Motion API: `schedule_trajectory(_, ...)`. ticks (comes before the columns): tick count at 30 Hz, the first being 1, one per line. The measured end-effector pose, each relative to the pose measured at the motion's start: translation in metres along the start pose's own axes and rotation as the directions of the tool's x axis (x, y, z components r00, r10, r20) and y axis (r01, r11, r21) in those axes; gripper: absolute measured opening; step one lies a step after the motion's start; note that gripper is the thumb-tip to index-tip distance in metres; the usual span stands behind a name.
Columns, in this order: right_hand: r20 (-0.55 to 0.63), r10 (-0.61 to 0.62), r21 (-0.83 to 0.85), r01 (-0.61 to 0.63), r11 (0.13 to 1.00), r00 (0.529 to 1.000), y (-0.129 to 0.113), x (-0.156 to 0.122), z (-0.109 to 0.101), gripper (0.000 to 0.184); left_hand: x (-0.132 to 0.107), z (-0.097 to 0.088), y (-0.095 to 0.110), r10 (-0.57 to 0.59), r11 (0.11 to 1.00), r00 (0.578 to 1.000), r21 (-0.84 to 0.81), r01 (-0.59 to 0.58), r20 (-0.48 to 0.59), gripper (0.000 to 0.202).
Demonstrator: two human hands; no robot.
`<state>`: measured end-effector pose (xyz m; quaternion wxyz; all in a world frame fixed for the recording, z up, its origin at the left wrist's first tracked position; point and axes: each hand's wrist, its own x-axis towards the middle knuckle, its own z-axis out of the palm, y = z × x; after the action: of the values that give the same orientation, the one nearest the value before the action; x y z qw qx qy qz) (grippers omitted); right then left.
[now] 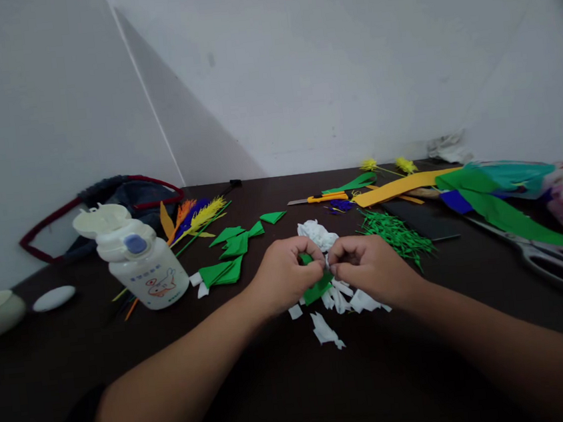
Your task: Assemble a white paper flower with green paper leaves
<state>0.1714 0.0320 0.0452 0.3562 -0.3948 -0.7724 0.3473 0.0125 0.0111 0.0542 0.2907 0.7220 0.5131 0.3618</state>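
Arms (178,376) closest, left hand (283,274) is pinching green paper (316,292), right hand's (373,270) grip unclear; bottle (141,269) standing toward table's (75,357) left edge, insides hidden.

From the person's head, a single view is directed forward and down over the dark brown, flat tabletop (290,385), with the plain, pale-grey wall (326,65) faced beyond it. The bare left hand (283,274) and bare right hand (375,269) are seen from behind and above, at close range.
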Motion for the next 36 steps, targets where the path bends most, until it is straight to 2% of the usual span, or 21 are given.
schedule_trajectory(11, 0.015, 0.031, 0.112, -0.033, 0.993, 0.999, 0.0036, 0.0017, -0.0026, 0.007, 0.0005, -0.001, -0.0018, 0.008, 1.0, 0.999, -0.006, -0.008, 0.046, 0.013)
schedule_trajectory(16, 0.031, 0.063, 0.183, -0.068, 0.981, 0.997, 0.007, 0.0017, -0.0026, 0.009, -0.0008, 0.0007, -0.0015, 0.031, 0.999, 0.999, 0.007, -0.031, 0.016, 0.015)
schedule_trajectory(26, 0.008, 0.034, 0.1, -0.035, 0.994, 0.999, 0.0029, 0.002, -0.0057, 0.007, -0.0032, -0.0005, 0.0035, 0.074, 0.987, 0.994, 0.149, -0.061, -0.082, 0.009)
schedule_trajectory(36, -0.006, 0.006, 0.066, -0.005, 0.998, 1.0, -0.0017, -0.0004, -0.0007, 0.005, -0.0037, 0.001, 0.0017, 0.198, 0.95, 0.977, 0.261, -0.173, -0.073, 0.006)
